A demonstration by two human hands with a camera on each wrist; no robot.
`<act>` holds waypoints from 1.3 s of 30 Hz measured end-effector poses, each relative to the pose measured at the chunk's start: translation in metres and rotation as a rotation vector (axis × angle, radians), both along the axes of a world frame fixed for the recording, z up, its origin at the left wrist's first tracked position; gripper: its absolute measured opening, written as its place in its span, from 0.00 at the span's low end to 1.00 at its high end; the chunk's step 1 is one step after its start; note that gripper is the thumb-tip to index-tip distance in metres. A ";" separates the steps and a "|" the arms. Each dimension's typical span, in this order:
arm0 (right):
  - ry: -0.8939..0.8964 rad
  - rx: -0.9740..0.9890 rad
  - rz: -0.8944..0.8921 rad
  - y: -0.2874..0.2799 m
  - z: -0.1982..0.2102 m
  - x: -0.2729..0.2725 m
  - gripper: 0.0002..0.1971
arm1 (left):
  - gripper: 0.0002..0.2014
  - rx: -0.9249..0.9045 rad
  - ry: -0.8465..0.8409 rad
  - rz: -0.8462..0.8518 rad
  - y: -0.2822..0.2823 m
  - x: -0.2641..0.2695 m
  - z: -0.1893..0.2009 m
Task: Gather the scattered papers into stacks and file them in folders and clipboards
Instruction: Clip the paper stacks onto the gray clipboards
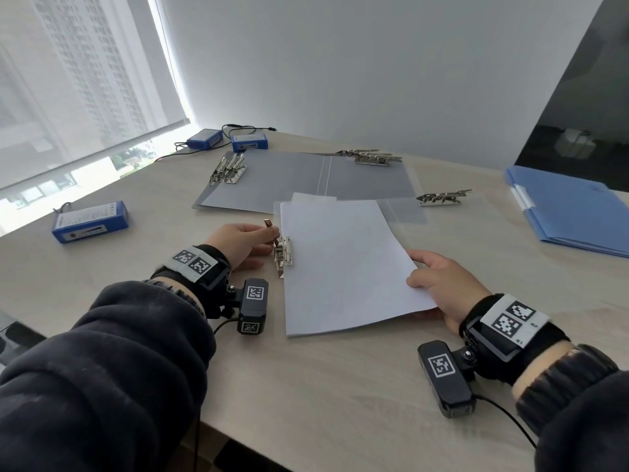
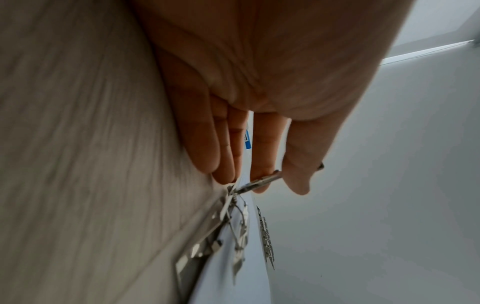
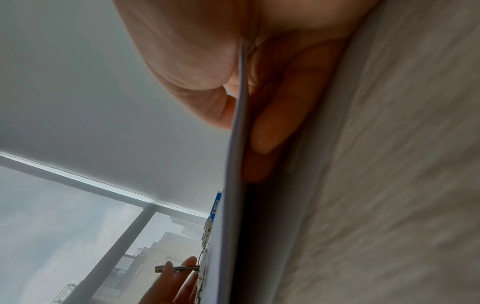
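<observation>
A stack of white paper (image 1: 343, 264) lies on a transparent clipboard near the table's front. The clipboard's metal clip (image 1: 283, 255) sits at the stack's left edge. My left hand (image 1: 269, 235) pinches the clip's raised lever (image 1: 270, 227); the left wrist view shows that lever (image 2: 259, 182) between fingertip and thumb. My right hand (image 1: 417, 267) grips the stack's right edge with the thumb on top. In the right wrist view my fingers (image 3: 275, 123) lie under the paper stack (image 3: 233, 185), lifting that edge slightly off the table.
Open grey folders (image 1: 289, 182) with metal clips (image 1: 229, 168) lie behind the stack. Another clip (image 1: 442, 197) sits on a clear board at the right. A blue folder (image 1: 571, 212) lies far right. Blue boxes (image 1: 90, 221) (image 1: 249, 141) with cables stand at left and back.
</observation>
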State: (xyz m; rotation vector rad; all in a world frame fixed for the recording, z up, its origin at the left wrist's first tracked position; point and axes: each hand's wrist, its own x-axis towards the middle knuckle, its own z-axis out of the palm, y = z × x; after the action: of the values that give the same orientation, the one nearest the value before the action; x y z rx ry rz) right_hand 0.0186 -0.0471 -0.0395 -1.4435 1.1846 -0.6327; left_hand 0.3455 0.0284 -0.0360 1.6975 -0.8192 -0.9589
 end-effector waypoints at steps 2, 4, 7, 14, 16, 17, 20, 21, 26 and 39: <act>-0.001 0.001 0.002 -0.001 -0.001 0.000 0.24 | 0.17 -0.001 0.023 -0.027 0.003 0.000 0.002; -0.001 0.000 0.006 -0.001 -0.001 0.000 0.25 | 0.21 0.006 0.072 -0.051 0.005 0.001 0.003; 0.001 -0.002 0.008 0.000 0.000 0.000 0.25 | 0.18 0.000 0.156 -0.072 0.009 -0.001 0.004; -0.001 0.013 0.013 0.000 0.001 0.001 0.24 | 0.14 0.027 0.020 -0.183 0.018 -0.002 0.007; 0.009 0.008 0.014 -0.001 -0.001 0.000 0.24 | 0.15 0.069 -0.111 -0.251 0.017 -0.003 0.010; 0.013 0.006 0.015 -0.002 -0.001 0.000 0.24 | 0.14 0.087 -0.167 -0.274 0.015 -0.004 0.011; 0.016 0.005 0.020 -0.004 -0.003 -0.001 0.25 | 0.19 0.152 -0.285 -0.317 0.009 -0.006 0.015; 0.020 0.002 0.025 -0.004 -0.004 -0.001 0.25 | 0.17 0.182 -0.341 -0.352 0.008 -0.008 0.017; 0.036 -0.023 0.031 -0.008 -0.008 -0.002 0.25 | 0.23 0.282 -0.477 -0.385 0.002 -0.013 0.026; 0.023 -0.003 0.029 -0.003 -0.004 -0.001 0.25 | 0.45 0.338 -0.694 -0.330 -0.002 -0.018 0.022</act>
State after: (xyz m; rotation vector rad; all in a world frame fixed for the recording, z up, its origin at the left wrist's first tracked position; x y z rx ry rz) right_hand 0.0180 -0.0500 -0.0431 -1.4717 1.1783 -0.5996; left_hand 0.3276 0.0268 -0.0140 2.2838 -1.4907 -0.7418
